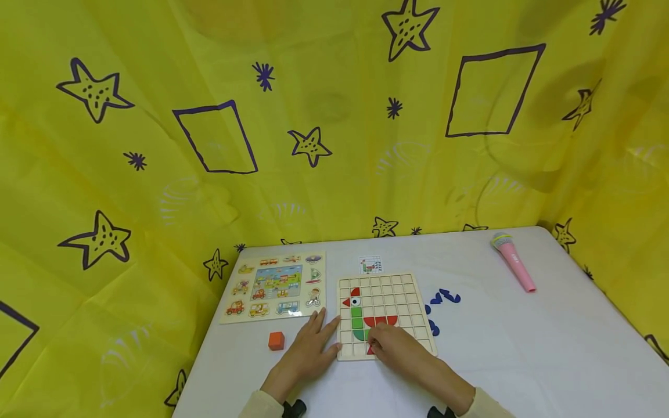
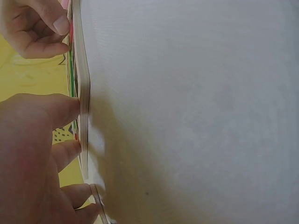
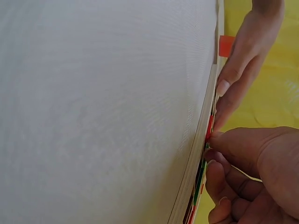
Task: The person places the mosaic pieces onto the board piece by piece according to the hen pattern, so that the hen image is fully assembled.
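Observation:
A wooden grid board [image 1: 402, 293] holds red, green and white puzzle pieces laid out as a bird. My left hand [image 1: 310, 348] rests along its left edge, fingers extended, with thumb and forefinger touching the rim; other fingertips reach the neighbouring picture board [image 1: 245, 290]. Over the lower middle of the grid, my right hand [image 1: 399, 348] has curled fingers, thumb and forefinger pinching at a small puzzle piece mostly hidden beneath them. Beside those fingertips lie green pieces [image 1: 357, 323] and a red triangle [image 1: 371, 350]. The red row [image 1: 376, 320] sits just above the hand.
Several dark blue pieces [image 1: 438, 299] lie right of the grid board. A small pattern card [image 1: 371, 265] is behind it. An orange cube [image 1: 276, 341] sits left of my left hand. A pink toy microphone [image 1: 514, 264] lies at the far right. A yellow curtain [image 1: 334, 116] hangs behind the table.

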Demonstrator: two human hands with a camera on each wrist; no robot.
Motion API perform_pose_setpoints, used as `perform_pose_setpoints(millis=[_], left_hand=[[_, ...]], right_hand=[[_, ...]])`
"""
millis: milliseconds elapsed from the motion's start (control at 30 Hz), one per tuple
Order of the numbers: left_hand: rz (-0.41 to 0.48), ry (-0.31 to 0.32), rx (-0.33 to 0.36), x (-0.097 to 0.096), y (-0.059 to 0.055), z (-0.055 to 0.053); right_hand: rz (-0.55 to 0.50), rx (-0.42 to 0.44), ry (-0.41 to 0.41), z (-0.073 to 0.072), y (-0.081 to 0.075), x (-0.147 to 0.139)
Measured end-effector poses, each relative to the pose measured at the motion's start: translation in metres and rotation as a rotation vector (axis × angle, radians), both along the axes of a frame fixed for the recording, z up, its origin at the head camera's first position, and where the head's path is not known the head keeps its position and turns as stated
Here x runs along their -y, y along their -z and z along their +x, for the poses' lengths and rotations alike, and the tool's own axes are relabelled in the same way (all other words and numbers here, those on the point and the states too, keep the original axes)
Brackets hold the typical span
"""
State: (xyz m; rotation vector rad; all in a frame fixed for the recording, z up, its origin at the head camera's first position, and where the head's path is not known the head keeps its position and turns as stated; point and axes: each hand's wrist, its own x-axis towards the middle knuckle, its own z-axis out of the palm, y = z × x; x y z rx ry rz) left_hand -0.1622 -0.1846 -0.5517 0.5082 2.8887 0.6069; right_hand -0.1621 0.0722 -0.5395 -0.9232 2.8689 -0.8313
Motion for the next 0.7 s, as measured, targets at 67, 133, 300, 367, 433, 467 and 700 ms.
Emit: perform_pose_setpoints(millis=[67, 133, 300, 367, 433, 467, 700], left_hand=[[-0.001, 0.003, -0.004, 0.0, 0.0, 0.0], [0.0, 0.003, -0.006, 0.0, 0.0, 0.0], [0.004, 0.004, -0.001, 0.0, -0.001, 0.0], [0.004, 0.005, 0.004, 0.0, -0.001, 0.0], [0.003, 0.005, 0.008, 0.0, -0.001, 0.0], [0.002, 0.003, 0.011, 0.0, -0.001, 0.0], [-0.013, -0.004, 0.026, 0.0, -0.002, -0.001]], right_hand=[[-0.005, -0.014, 0.0, 0.0, 0.0, 0.0], [-0.008, -0.031, -0.005, 0.001, 0.0, 0.0], [-0.006, 0.002, -0.003, 0.002, -0.006, -0.004], [-0.01, 0.045, 0.021, 0.001, -0.009, -0.008], [-0.018, 0.088, 0.062, -0.002, -0.012, -0.014], [-0.024, 0.112, 0.086, -0.004, -0.014, -0.019], [-0.047, 0.173, 0.24, -0.027, -0.025, -0.061]])
